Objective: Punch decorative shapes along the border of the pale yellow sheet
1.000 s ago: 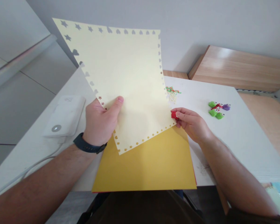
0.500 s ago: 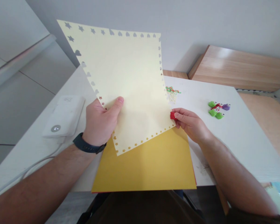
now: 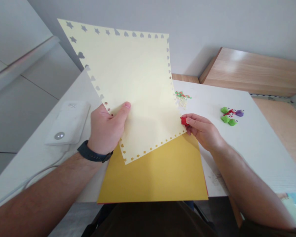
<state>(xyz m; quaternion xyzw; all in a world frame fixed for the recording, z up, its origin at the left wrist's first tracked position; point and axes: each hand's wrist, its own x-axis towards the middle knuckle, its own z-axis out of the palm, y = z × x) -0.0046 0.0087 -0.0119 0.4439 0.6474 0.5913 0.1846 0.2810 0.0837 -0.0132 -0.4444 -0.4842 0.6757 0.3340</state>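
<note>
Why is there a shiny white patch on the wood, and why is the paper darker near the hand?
In the head view, light glares on the wooden board; a soft shadow falls on the cream paper beside the left hand; the right hand and red craft punch look sharp.

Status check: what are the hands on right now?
Left hand gripping cream punched-border sheet. Right hand pinching small red piece at its edge. Golden-yellow sheet beneath.

The left hand (image 3: 105, 131) grips a pale yellow paper sheet (image 3: 140, 82) with star-punched edges; right-hand fingers (image 3: 194, 122) pinch a small red plastic punch (image 3: 184, 121) at its edge
</note>
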